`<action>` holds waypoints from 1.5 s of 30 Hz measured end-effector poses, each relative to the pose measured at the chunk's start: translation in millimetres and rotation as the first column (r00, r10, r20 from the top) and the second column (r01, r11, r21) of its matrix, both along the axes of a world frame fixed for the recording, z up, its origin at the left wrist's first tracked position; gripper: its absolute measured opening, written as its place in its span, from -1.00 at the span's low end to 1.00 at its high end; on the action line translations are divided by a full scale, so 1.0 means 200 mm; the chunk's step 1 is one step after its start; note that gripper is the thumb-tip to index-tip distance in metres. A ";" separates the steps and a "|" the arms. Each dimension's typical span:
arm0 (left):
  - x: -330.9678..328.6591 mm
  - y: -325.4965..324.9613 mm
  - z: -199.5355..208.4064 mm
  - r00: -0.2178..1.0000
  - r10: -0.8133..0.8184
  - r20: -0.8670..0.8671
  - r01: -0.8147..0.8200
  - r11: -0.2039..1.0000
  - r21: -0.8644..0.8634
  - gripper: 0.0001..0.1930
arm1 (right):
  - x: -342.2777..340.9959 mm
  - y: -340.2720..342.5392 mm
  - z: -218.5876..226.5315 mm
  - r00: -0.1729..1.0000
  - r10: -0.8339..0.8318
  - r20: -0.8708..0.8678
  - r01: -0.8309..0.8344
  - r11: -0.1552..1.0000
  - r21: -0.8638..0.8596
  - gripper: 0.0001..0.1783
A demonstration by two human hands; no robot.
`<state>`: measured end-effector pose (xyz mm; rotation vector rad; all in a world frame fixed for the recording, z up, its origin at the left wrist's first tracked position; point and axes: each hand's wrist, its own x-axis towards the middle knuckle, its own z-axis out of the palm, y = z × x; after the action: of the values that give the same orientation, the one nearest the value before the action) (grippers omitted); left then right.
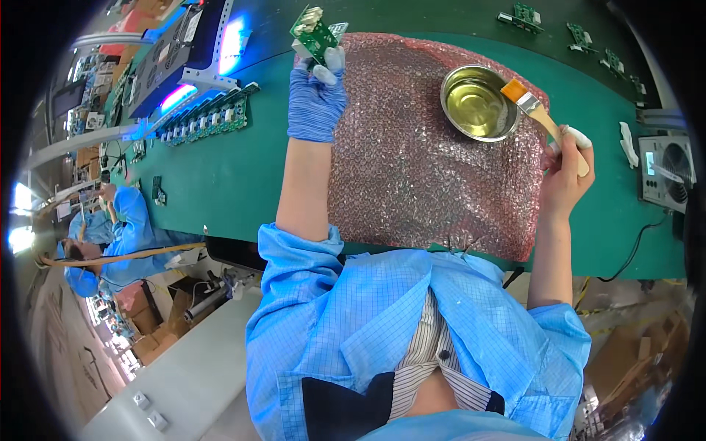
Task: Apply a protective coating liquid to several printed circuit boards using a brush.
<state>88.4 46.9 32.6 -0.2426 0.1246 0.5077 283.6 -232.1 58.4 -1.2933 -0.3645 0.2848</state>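
My left hand, in a blue striped glove with pale fingertips, is closed on a small green circuit board with metal connectors, raised above the far left of the bubble wrap. Between the fingers of my right hand is the wooden handle of a flat brush; white covers show on a fingertip or thumb. The brush's orange bristles lie over the right rim of a round metal bowl. Clear yellowish liquid fills part of the bowl, which stands on the pink bubble wrap.
A row of green boards lies beside a lit black machine at left. Several boards sit along the far right. A white boxy device with a fan stands at the right edge. Another person in blue works at far left.
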 end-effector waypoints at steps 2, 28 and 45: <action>0.01 0.04 -0.02 1.000 -0.015 0.002 0.015 1.000 -0.018 -0.58 | 0.01 0.00 -0.01 0.996 -0.076 -0.036 0.076 0.997 0.003 -0.82; 0.16 0.87 -0.34 0.129 0.626 -0.769 -0.093 0.779 0.619 -0.78 | 0.37 -0.25 -0.43 0.815 0.125 -0.565 0.136 0.908 0.396 -0.83; 1.51 -0.13 -0.19 0.582 0.260 -0.771 0.811 -0.116 0.573 -0.44 | 0.32 -0.23 -0.43 0.835 0.171 -0.523 0.088 0.897 0.434 -0.81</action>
<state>389.7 21.0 -5.5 1.6374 0.5760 -0.0396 346.9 -278.8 -28.6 -0.7024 0.0446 0.5640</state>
